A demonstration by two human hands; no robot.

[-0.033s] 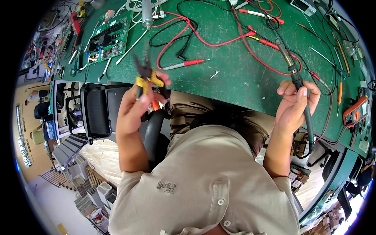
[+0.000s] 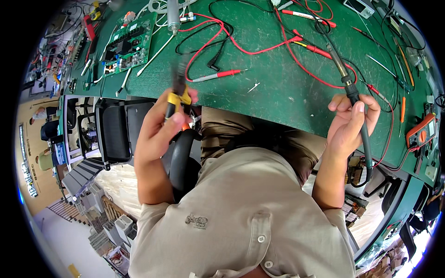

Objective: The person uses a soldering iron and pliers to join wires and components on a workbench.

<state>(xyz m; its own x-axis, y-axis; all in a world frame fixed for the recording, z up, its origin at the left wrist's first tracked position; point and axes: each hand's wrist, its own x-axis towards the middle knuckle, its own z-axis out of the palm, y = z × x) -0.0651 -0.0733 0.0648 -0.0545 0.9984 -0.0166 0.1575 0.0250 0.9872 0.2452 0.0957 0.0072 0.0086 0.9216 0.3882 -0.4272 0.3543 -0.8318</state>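
My left hand (image 2: 155, 127) is closed round the yellow-and-black handles of a pair of pliers (image 2: 173, 103), held in the air off the near edge of the green bench. The plier jaws point away from me and are smeared by motion; I cannot tell if anything is between them. On the right, my right hand (image 2: 346, 125) grips a soldering iron (image 2: 351, 90) by its black handle, its metal barrel slanting away over the bench and its cord hanging down. A red-and-grey test probe (image 2: 220, 75) lies on the bench between the hands.
A green circuit board (image 2: 130, 46) lies at the far left beside a grey cylindrical tool (image 2: 173, 18). Red test leads (image 2: 255, 53) and black cables curl across the green bench (image 2: 278, 92). An orange multimeter (image 2: 421, 134) and an orange-handled screwdriver (image 2: 402, 109) are at the right.
The pliers have swung slightly to the right and now point straighter away, with my left hand turning along with them. My right hand and the soldering iron have barely moved.
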